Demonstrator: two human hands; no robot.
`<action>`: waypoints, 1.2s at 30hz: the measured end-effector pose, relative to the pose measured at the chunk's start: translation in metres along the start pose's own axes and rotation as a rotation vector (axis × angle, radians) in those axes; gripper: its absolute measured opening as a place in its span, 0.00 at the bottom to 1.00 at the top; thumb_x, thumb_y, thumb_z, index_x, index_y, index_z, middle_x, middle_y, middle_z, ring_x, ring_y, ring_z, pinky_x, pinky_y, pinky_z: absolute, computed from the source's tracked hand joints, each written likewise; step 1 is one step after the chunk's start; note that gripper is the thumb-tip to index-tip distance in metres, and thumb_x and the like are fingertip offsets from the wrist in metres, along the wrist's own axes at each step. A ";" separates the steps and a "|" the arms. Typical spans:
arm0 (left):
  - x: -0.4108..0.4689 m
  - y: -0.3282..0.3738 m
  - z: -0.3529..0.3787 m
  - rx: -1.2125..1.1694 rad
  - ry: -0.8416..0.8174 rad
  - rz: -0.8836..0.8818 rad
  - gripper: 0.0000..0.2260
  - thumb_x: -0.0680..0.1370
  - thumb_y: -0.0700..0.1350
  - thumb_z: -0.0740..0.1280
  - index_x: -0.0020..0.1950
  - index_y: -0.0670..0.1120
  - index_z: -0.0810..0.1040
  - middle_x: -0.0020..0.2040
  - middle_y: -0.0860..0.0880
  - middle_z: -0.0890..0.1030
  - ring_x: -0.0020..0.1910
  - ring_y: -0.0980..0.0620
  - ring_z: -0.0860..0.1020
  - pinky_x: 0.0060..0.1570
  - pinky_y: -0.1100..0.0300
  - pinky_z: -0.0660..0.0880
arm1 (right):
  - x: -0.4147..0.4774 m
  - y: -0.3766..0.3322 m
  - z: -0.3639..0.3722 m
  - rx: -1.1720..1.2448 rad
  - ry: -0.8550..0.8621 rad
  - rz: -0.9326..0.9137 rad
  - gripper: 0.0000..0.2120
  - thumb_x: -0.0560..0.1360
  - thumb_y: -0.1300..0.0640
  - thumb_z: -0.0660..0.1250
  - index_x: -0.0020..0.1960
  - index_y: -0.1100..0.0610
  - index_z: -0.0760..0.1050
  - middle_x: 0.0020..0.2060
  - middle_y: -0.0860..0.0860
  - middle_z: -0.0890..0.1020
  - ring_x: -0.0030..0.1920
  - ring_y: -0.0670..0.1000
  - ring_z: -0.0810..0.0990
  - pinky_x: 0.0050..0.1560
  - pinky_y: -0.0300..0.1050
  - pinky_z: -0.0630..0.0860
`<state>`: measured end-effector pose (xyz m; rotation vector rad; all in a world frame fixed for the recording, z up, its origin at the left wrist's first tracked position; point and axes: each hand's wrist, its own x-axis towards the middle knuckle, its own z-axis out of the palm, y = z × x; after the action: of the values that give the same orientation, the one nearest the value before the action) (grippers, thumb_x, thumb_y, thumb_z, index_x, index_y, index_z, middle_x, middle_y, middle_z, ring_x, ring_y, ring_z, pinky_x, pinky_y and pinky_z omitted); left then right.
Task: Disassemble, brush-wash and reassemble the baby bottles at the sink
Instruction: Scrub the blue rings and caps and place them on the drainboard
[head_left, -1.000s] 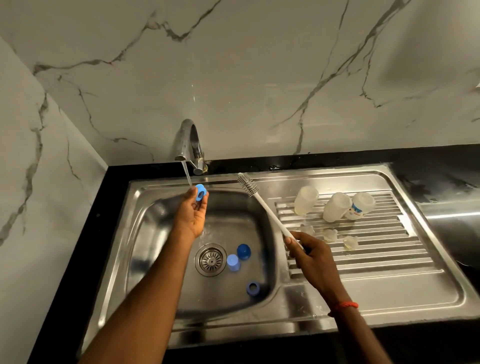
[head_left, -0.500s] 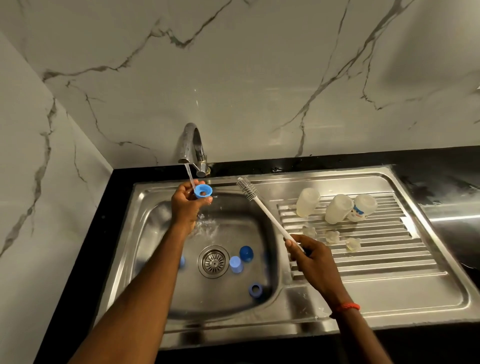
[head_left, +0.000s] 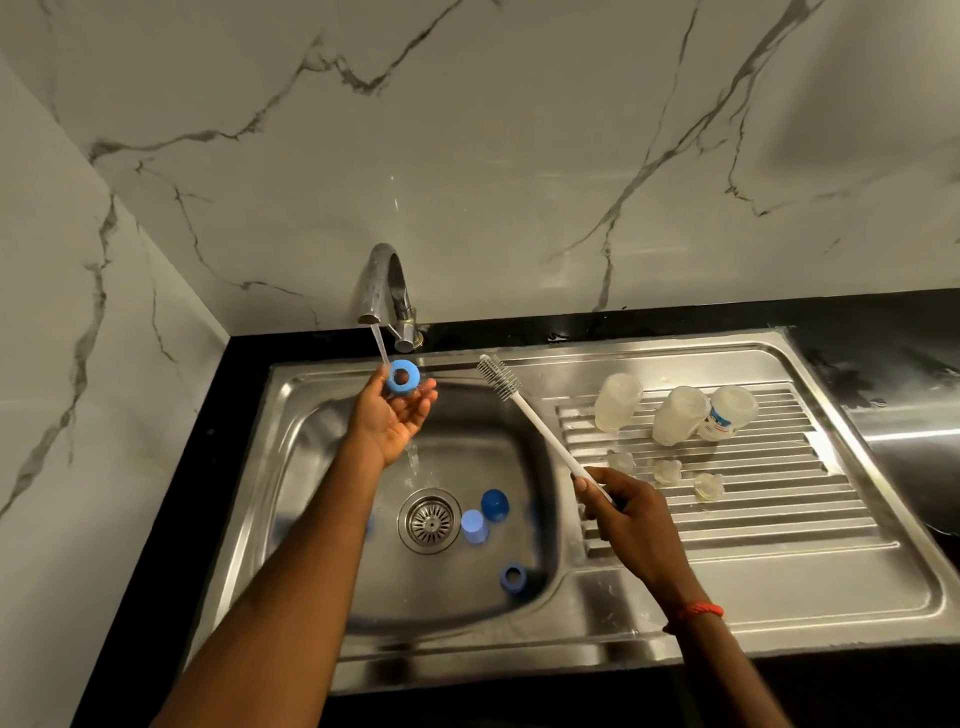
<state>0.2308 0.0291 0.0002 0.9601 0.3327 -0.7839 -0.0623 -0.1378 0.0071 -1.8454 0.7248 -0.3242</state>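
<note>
Holds blue ring (head_left: 401, 378) between thumb and left fingers (head_left: 425, 396), under tap (head_left: 387, 286) stream; grips brush (head_left: 540, 422) handle in curled right fingers (head_left: 593, 487).

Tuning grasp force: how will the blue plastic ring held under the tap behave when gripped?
Likely slippery: the blue plastic ring is in the running water stream. Probably light and stiff: the left hand carries it by a fingertip pinch and it looks undeformed. Set on edge, it might roll.

left hand (head_left: 397, 415) bare | right hand (head_left: 628, 506) bare | thin red-orange thread wristband (head_left: 696, 609) on right
</note>
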 end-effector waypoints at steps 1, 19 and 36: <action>-0.001 -0.001 0.001 -0.101 -0.029 -0.027 0.22 0.83 0.57 0.60 0.62 0.39 0.76 0.52 0.39 0.84 0.48 0.44 0.84 0.39 0.60 0.82 | 0.000 0.000 0.000 0.001 -0.003 0.002 0.11 0.77 0.44 0.68 0.51 0.50 0.83 0.33 0.54 0.82 0.33 0.54 0.82 0.29 0.40 0.78; -0.026 -0.012 -0.035 1.303 0.212 0.791 0.20 0.63 0.39 0.83 0.49 0.44 0.77 0.45 0.49 0.82 0.42 0.52 0.80 0.39 0.67 0.74 | -0.002 -0.010 -0.004 -0.029 0.040 -0.087 0.11 0.78 0.46 0.68 0.46 0.51 0.83 0.30 0.53 0.80 0.27 0.45 0.74 0.28 0.41 0.75; -0.039 -0.029 -0.009 1.686 -0.139 0.692 0.21 0.66 0.39 0.82 0.55 0.42 0.78 0.50 0.44 0.83 0.45 0.48 0.81 0.44 0.59 0.77 | -0.024 -0.005 -0.013 0.028 0.103 -0.089 0.09 0.78 0.46 0.69 0.49 0.51 0.83 0.35 0.53 0.83 0.35 0.52 0.83 0.35 0.50 0.83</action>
<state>0.1836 0.0444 0.0004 2.3669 -0.9507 -0.3304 -0.0860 -0.1318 0.0193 -1.8486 0.7062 -0.4877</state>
